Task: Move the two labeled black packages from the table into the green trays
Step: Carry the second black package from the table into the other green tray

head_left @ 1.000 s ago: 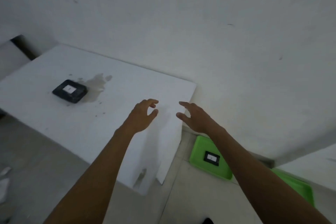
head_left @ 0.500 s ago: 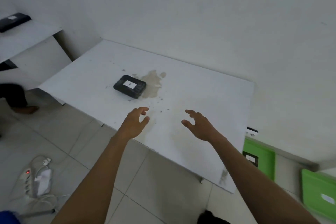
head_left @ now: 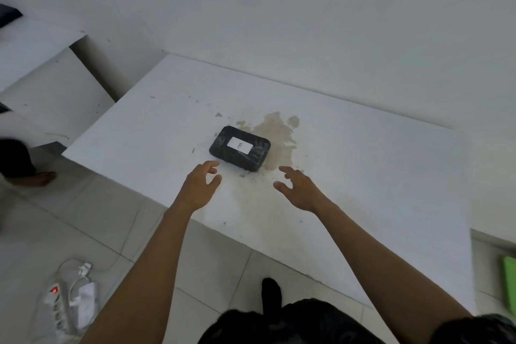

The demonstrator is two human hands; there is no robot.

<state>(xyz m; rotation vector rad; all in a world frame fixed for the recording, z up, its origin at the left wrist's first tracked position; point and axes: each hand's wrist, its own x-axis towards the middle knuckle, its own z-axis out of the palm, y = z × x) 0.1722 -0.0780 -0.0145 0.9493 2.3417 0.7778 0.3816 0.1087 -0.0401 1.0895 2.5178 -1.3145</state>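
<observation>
A black package (head_left: 239, 147) with a white label marked "B" lies flat on the white table (head_left: 363, 176), beside a brownish stain. My left hand (head_left: 199, 187) hovers just short of the package's near left corner, fingers curled apart and holding nothing. My right hand (head_left: 300, 190) hangs to the near right of the package, fingers spread, also holding nothing. Neither hand touches the package. A sliver of a green tray (head_left: 509, 285) shows on the floor at the right edge.
A second white table (head_left: 36, 64) stands at the left with a dark object at its far corner. A power strip with cables (head_left: 67, 301) lies on the tiled floor at lower left. Another person's foot (head_left: 33, 177) is at the left edge.
The view has swung left and closer to the table. Both hands have moved forward toward the black package, which now sits just beyond the fingertips. The green trays have slid almost out of view.
</observation>
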